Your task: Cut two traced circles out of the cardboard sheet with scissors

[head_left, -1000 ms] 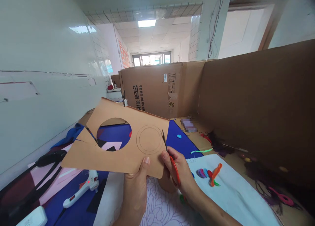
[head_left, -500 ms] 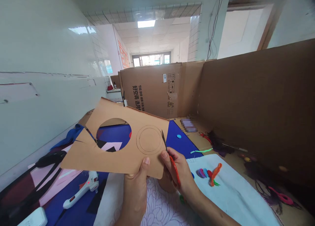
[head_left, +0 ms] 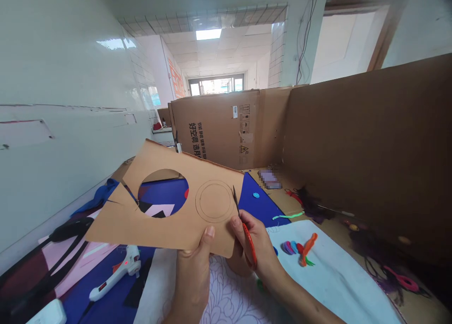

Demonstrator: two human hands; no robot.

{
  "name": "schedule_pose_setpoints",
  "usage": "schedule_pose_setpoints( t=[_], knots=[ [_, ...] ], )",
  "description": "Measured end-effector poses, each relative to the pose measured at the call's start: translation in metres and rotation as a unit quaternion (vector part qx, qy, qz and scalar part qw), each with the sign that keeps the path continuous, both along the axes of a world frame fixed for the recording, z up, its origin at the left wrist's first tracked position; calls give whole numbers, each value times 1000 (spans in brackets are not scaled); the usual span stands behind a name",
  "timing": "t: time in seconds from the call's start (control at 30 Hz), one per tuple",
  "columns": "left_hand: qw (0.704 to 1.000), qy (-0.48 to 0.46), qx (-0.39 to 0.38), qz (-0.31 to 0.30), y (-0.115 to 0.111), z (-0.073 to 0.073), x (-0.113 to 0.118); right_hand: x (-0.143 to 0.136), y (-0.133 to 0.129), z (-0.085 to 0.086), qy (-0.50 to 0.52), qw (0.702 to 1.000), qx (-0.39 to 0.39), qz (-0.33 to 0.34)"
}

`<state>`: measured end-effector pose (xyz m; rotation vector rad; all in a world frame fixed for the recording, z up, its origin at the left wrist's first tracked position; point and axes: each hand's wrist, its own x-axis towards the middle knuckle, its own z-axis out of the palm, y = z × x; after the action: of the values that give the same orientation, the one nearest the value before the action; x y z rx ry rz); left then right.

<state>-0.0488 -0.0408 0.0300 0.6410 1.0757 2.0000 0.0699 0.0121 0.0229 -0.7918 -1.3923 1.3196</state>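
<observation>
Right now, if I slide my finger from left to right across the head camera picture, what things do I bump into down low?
Glue gun → left hand → red-handled scissors in the right hand → orange pipe cleaner twist → pink scissors.

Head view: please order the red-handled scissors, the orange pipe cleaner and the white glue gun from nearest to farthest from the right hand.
1. Red-handled scissors: held in the right hand.
2. Orange pipe cleaner: on the white cloth, to its right.
3. White glue gun: on the blue sheet, far to the left.
</observation>
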Motion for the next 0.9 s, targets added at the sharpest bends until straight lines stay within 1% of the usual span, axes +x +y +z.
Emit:
schedule_pose_setpoints(
  t=[0.13,0.37,0.63,0.9],
  knots=[
    [1000,4,-1,4,0,-1,0,0,0,0,21,1000,14,-2],
    [1000,15,10,11,1,-4,-2,-2,-2,1,18,1000,-19,-7],
    [1000,18,14,3,1,-2,-1,0,-1,-6,41,999,-24,6],
    [1000,14,14,6,-1,3,-3,1,-3,-1,25,1000,-16,5]
  ],
)
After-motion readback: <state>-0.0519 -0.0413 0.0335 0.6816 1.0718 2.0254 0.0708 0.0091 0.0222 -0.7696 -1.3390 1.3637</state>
